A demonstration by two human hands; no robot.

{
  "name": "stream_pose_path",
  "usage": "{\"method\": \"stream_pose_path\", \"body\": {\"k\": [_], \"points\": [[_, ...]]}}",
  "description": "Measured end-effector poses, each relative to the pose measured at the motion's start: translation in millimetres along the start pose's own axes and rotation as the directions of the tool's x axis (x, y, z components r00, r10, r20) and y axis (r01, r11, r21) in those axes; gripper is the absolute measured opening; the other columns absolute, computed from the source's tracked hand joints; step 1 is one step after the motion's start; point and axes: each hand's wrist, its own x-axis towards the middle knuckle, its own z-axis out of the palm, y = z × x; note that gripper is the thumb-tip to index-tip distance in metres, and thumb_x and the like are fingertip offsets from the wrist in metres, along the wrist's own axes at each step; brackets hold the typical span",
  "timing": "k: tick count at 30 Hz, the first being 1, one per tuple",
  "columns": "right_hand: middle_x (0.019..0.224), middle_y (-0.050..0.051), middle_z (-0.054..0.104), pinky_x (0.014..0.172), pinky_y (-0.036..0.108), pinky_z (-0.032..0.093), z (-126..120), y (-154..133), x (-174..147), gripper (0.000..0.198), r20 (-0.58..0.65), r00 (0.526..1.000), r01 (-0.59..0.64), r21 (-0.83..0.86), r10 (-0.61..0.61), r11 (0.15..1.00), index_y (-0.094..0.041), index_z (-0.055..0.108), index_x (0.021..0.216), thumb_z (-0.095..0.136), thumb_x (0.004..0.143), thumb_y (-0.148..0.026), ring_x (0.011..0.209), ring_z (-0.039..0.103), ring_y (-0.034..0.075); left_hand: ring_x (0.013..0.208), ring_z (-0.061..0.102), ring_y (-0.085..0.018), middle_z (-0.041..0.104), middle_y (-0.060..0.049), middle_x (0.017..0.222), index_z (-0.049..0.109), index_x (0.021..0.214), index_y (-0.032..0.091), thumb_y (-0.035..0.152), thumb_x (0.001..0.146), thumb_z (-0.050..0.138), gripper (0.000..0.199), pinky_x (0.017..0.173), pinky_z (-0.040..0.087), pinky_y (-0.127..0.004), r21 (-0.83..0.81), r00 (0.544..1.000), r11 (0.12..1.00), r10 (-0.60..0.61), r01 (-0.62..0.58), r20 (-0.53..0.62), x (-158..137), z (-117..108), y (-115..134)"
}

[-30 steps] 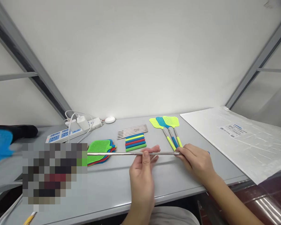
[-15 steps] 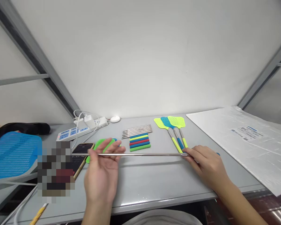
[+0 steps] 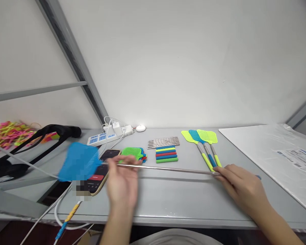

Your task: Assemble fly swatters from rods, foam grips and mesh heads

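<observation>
Nearer the right hand (image 3: 241, 185) than a second ago, the blue swatter head (image 3: 73, 163) partly hides the phone (image 3: 101, 182); beside it, the left hand (image 3: 123, 183) half-curls about the rod (image 3: 165, 168), grip unclear; the right pinches the rod's other end, near three swatters (image 3: 206, 148).

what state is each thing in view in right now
Blue fly swatter: rod extended, held above the table
Right hand: closed around its handle end
Three fly swatters: assembled, rods short, heads overlapping
Metal rods: loose, side by side
Colored handle sleeves: loose, lined up
Swatter heads: stacked, green on top
Smartphone: face up, screen lit
Power strip: chargers plugged in
</observation>
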Motion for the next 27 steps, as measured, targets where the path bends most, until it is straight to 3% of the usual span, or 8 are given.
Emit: {"method": "stream_pose_path", "body": {"k": [3, 5, 8, 10, 13, 18, 24, 27], "points": [[0.077, 0.003, 0.064, 0.061, 0.027, 0.039, 2.1, -7.4, 0.7, 0.017, 0.041, 0.998, 0.043, 0.016, -0.043, 0.999, -0.018, 0.067, 0.106, 0.056, 0.095, -0.022, 0.066, 0.059, 0.015, 0.079, 0.068, -0.021, 0.072, -0.006, 0.082, 0.058, 0.084, 0.022, 0.05, 0.098, 0.041, 0.036, 0.073, 0.053, -0.038, 0.059, 0.963, 0.977, -0.211, 0.204, 0.168, -33.7, 11.1, -34.4], [0.076, 0.003, 0.064, 0.06, 0.026, 0.039, 2.7, -8.4, -0.4, 0.017, 0.051, 0.998, 0.02, 0.019, -0.021, 1.0, -0.018, 0.067, 0.106, 0.055, 0.095, -0.023, 0.066, 0.058, 0.015, 0.099, 0.067, -0.024, 0.072, -0.01, 0.1, 0.059, 0.089, 0.022, 0.053, 0.096, 0.044, 0.036, 0.075, 0.052, -0.035, 0.091, 0.931, 0.961, -0.276, 0.261, 0.237, -48.6, 16.0, -50.1], [0.073, 0.002, 0.062, 0.059, 0.027, 0.038, 2.0, -4.6, -3.4, 0.017, 0.025, 1.0, -0.013, 0.004, 0.013, 1.0, -0.019, 0.068, 0.106, 0.057, 0.095, -0.024, 0.064, 0.056, 0.014, 0.1, 0.066, -0.023, 0.069, -0.013, 0.116, 0.062, 0.105, 0.021, 0.051, 0.094, 0.049, 0.035, 0.078, 0.052, -0.035, 0.162, 0.883, 0.933, -0.358, 0.323, 0.304, -50.3, 14.4, -50.7], [0.073, 0.002, 0.061, 0.059, 0.027, 0.038, 1.4, -3.3, -5.0, 0.017, 0.025, 1.0, 0.002, 0.019, -0.002, 1.0, -0.02, 0.067, 0.108, 0.058, 0.094, -0.022, 0.063, 0.055, 0.014, 0.094, 0.067, -0.022, 0.068, -0.013, 0.118, 0.062, 0.112, 0.022, 0.051, 0.093, 0.052, 0.037, 0.079, 0.053, -0.037, 0.125, 0.914, 0.951, -0.307, 0.283, 0.264, -42.4, 8.5, -39.8], [0.076, 0.003, 0.062, 0.061, 0.027, 0.038, 1.7, -6.2, -5.4, 0.019, 0.048, 0.998, 0.036, 0.069, -0.04, 0.997, -0.02, 0.066, 0.111, 0.059, 0.093, -0.021, 0.065, 0.055, 0.014, 0.084, 0.067, -0.018, 0.069, -0.009, 0.115, 0.065, 0.108, 0.023, 0.056, 0.092, 0.05, 0.039, 0.08, 0.053, -0.036, 0.011, 0.984, 0.991, -0.133, 0.132, 0.117, -32.1, -1.3, -22.7], [0.08, 0.004, 0.065, 0.066, 0.029, 0.04, 2.7, -12.4, -1.8, 0.021, 0.045, 0.995, 0.088, 0.051, -0.091, 0.995, -0.019, 0.065, 0.113, 0.059, 0.093, -0.02, 0.07, 0.057, 0.016, 0.076, 0.064, -0.013, 0.068, -0.007, 0.12, 0.064, 0.114, 0.027, 0.052, 0.095, 0.045, 0.037, 0.082, 0.051, -0.034, -0.053, 0.999, 0.999, -0.005, 0.003, -0.032, -36.1, -4.7, -24.2], [0.072, 0.002, 0.062, 0.061, 0.029, 0.036, 4.5, -35.3, 7.8, 0.026, -0.025, 0.989, 0.146, -0.042, -0.147, 0.988, -0.018, 0.062, 0.118, 0.056, 0.093, -0.015, 0.063, 0.053, 0.016, 0.085, 0.065, -0.016, 0.07, -0.006, 0.118, 0.062, 0.111, 0.028, 0.051, 0.095, 0.045, 0.032, 0.082, 0.05, -0.034, -0.032, 0.999, 0.999, -0.033, 0.033, 0.028, -60.5, 12.8, -40.8], [0.068, 0.001, 0.059, 0.056, 0.028, 0.034, 7.8, -56.5, 13.6, 0.025, 0.011, 0.989, 0.148, 0.05, -0.149, 0.988, -0.016, 0.06, 0.119, 0.052, 0.095, -0.016, 0.058, 0.052, 0.014, 0.093, 0.066, -0.02, 0.069, -0.008, 0.121, 0.06, 0.112, 0.029, 0.054, 0.096, 0.041, 0.035, 0.084, 0.05, -0.037, -0.006, 0.996, 0.999, -0.053, 0.054, 0.067, -76.7, 24.4, -40.4]]}}
